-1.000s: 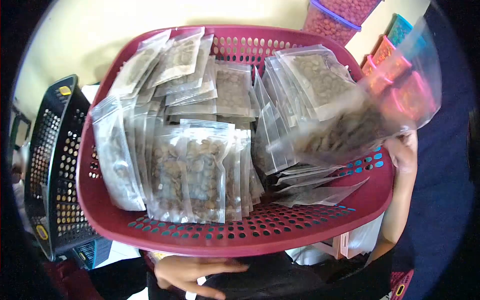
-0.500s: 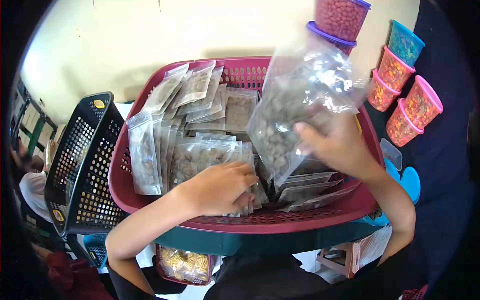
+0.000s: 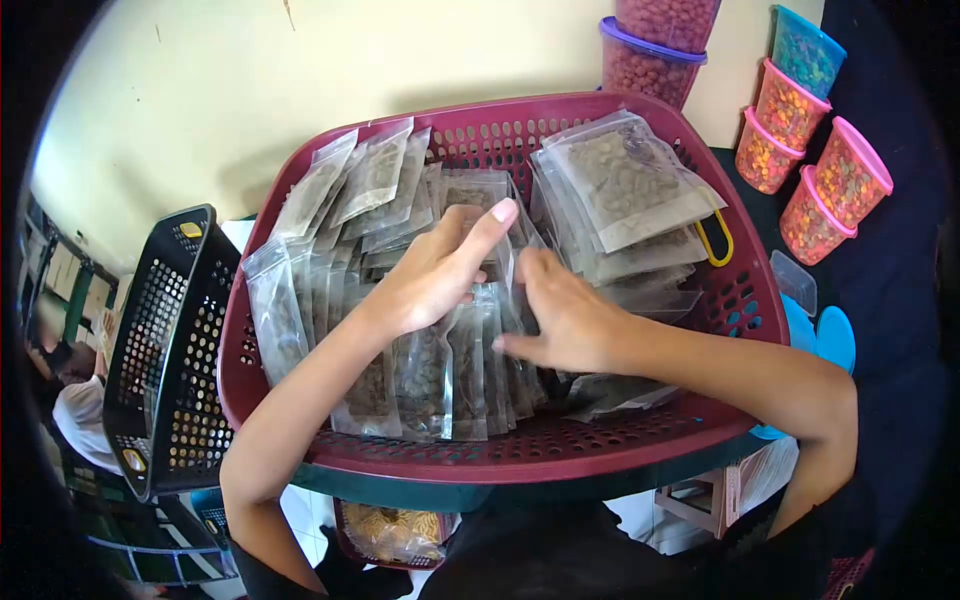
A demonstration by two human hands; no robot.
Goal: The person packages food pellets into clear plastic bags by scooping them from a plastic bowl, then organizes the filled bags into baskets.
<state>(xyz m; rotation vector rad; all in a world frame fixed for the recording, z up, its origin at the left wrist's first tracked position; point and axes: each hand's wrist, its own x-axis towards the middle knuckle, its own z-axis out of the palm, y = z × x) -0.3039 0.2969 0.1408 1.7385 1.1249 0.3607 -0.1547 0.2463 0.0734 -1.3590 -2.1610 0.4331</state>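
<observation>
A maroon plastic basket (image 3: pixel 560 462) holds rows of clear zip bags (image 3: pixel 420 370) with greyish-brown pieces inside. At the middle of the basket my left hand (image 3: pixel 440 270) has its thumb raised and its fingers curled down over the bags; what they hold, if anything, is hidden. Just right of it, my right hand (image 3: pixel 575 315) reaches down between the bags, thumb apart from the fingers, with the fingertips partly behind plastic. A flat pile of larger bags (image 3: pixel 630 180) lies at the basket's back right, beside a yellow handle (image 3: pixel 715 240).
A black perforated basket (image 3: pixel 160 350) stands on the left. Tubs with purple lids (image 3: pixel 655 65) and pink-lidded tubs (image 3: pixel 850 185) of colourful pieces are at the back right. Blue lids (image 3: pixel 835 340) lie at the right. A person (image 3: pixel 85 415) is at the far left.
The large clear bag that my right hand held up now lies out of that hand, apparently on the back-right pile. Both hands have come together over the middle bags, my left hand moving up.
</observation>
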